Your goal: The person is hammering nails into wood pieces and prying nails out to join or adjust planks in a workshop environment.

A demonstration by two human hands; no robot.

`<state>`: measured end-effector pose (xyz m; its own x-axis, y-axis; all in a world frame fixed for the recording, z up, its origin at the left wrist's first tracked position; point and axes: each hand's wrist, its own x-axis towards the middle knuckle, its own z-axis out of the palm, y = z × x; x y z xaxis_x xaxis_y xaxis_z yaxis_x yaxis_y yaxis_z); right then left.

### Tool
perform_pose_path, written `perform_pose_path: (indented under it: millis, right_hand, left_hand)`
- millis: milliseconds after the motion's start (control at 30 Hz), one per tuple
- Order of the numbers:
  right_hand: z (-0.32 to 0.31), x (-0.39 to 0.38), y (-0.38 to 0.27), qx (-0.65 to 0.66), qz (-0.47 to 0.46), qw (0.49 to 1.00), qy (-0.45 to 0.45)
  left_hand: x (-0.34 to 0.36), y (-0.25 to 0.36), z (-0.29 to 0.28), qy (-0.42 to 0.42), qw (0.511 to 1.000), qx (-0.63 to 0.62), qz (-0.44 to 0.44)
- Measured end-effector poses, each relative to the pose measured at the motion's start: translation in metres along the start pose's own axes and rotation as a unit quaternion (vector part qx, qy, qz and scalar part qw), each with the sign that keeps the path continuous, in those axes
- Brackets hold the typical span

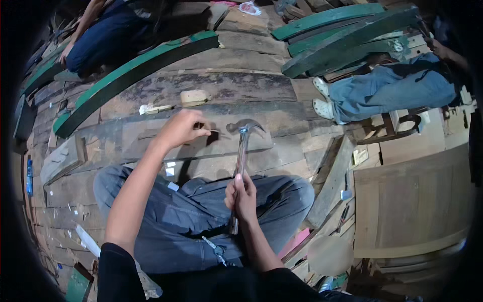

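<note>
Metal shows on the claw hammer point(242, 151), which stands in front of the seated person, its head away from the body and its handle running back toward the lap. The right hand point(242, 197) is closed around the lower part of that handle, the butt end sticking out below the fist over the grey trousers point(171, 246). The hammer's head is to the right of the left hand point(185, 127), apart from it and at about the same level in the view, the striking face turned toward that hand and the claw away from it. The left hand is curled, thumb and forefinger drawn close together above a worn board point(254, 142); whether something small is pinched there I cannot tell. The two hands are well apart.

Just beyond the left hand, a pale wooden block point(195, 96) lies on the plank floor point(241, 60), with a light wood scrap point(155, 108) to its left. Farther out on the left is a long green beam point(141, 70); at right, a broad wooden panel point(412, 206).
</note>
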<state>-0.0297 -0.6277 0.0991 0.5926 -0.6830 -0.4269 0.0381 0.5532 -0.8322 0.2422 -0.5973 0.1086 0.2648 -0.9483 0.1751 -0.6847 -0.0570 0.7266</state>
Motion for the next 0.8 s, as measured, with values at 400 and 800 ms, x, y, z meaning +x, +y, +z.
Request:
perform_pose_path:
  millis: [400, 800]
  right_hand:
    - [-0.015, 0.013, 0.027, -0.083, 0.01, 0.996, 0.016]
    - [-0.003, 0.009, 0.004, 0.014, 0.092, 0.996, 0.004]
  left_hand:
    - [-0.016, -0.058, 0.07, 0.019, 0.993, 0.066, -0.097]
    - [-0.009, -0.068, 0.077, 0.004, 0.99, 0.018, -0.143]
